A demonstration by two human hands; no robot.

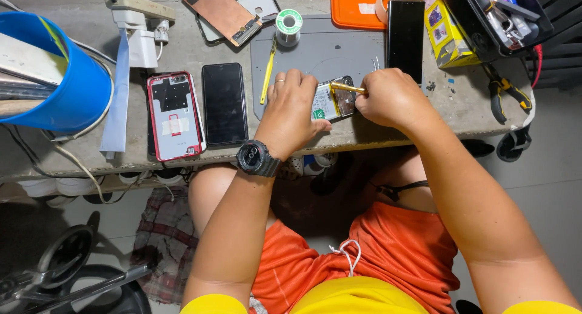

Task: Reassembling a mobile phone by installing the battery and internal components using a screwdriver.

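Note:
My left hand [291,111] lies flat over an opened phone [334,100] on the grey work mat [327,53], pinning it down; a ring and a black wristwatch [257,158] are on that arm. My right hand [391,98] grips a thin brass-coloured tool [347,87] whose tip points left into the phone's exposed insides. Most of the phone's left part is hidden under my left hand.
Left of the mat lie a black phone [224,103] and a red-framed open phone back [174,115]. A yellow spudger [267,71], solder spool [288,24], copper-coloured panel [221,12], another black phone [405,40], orange tray [354,7], yellow box [445,35], pliers [506,92] and blue bucket [66,77] surround the bench.

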